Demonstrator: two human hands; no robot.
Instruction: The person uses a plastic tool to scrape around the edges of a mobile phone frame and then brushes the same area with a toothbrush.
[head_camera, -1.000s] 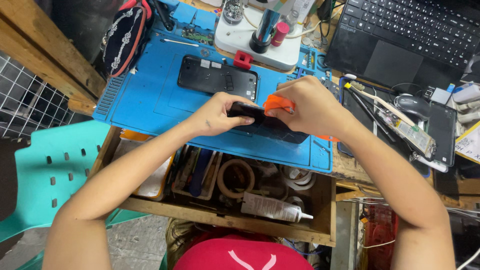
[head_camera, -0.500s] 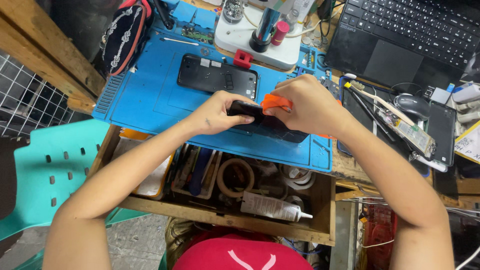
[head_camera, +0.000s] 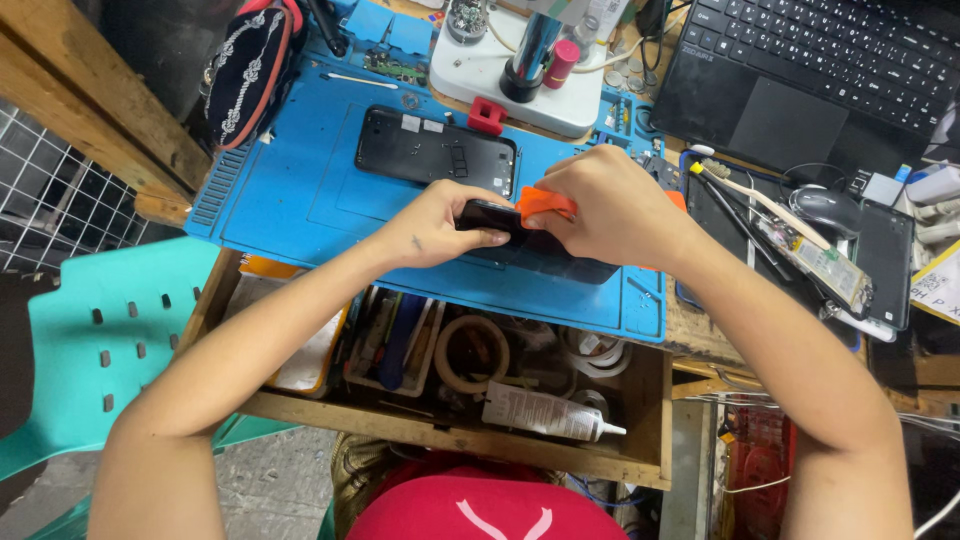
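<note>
Across the blue work mat, with the open wooden drawer at six o'clock, my left hand clamps the dark phone at centre while my right hand pinches an orange cloth on it.

Orange cloth under the right hand, slightly farther left along the dark phone.

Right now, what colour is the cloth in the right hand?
Orange cloth, in the head view.
</note>
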